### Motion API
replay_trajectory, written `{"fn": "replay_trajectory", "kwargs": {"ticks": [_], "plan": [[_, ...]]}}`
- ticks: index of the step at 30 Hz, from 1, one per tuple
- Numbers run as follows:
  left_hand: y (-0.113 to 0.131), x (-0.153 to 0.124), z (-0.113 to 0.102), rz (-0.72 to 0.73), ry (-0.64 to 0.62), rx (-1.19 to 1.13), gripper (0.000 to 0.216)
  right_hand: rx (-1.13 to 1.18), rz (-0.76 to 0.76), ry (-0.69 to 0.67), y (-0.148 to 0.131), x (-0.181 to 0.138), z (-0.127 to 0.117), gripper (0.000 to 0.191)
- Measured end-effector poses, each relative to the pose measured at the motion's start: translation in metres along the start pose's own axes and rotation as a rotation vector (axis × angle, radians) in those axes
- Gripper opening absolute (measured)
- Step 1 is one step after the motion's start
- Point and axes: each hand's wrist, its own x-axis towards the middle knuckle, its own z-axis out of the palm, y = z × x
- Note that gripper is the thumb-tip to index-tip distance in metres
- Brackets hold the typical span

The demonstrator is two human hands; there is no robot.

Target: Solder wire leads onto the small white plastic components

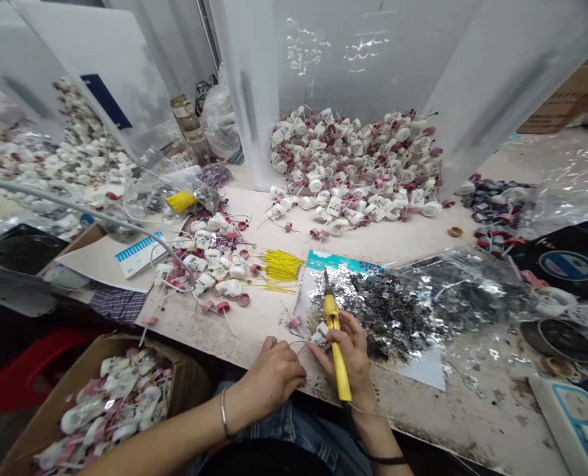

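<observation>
1. The right hand (352,354) grips a soldering iron (340,373) by its yellow handle, the fingers (349,328) closed around it and the thin metal tip pointing forward, away from the person

2. The left hand (274,377) sits just beside the right, over the front edge of the work surface (254,337). Its fingers (294,357) are curled together and reach toward a small white plastic housing (318,336) with fine wires attached. Whether they are clamped on it, I cannot tell from this view, as the housing lies close against both hands

3. The housing is likely light and fairly stiff, while its fine wires look soft and easily bent. It would be safest to hold it by the plastic body, not the wires. The iron's handle is the part to hold, well back from the tip

4. A pink plastic cap (295,322) lies just beside the housing, and a bundle of yellow wires (281,264) lies farther forward on the surface

5. A large heap of white and pink assemblies (353,165) lies beyond, a cardboard box (125,342) of similar pieces stands at lower left, and dark metal scraps (388,311) spread to the right
</observation>
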Motion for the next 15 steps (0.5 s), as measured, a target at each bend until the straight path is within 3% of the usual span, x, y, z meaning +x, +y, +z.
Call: {"fn": "replay_trajectory", "kwargs": {"ticks": [4,9,12,15], "plan": [[-0.002,0.004,-0.015,-0.101,0.032,-0.258,0.018,0.003,0.011,0.002,0.002,-0.001,-0.003,0.011],[0.001,0.016,-0.024,-0.126,0.176,-0.465,0.019,0.029,0.078,0.169,-0.006,-0.007,-0.019,0.023],[0.006,0.021,-0.02,-0.036,0.251,-0.454,0.021,0.264,0.268,0.229,-0.022,-0.01,-0.02,0.027],[0.012,0.024,-0.018,0.031,0.236,-0.462,0.024,0.496,0.511,0.191,-0.035,-0.01,-0.015,0.025]]}}
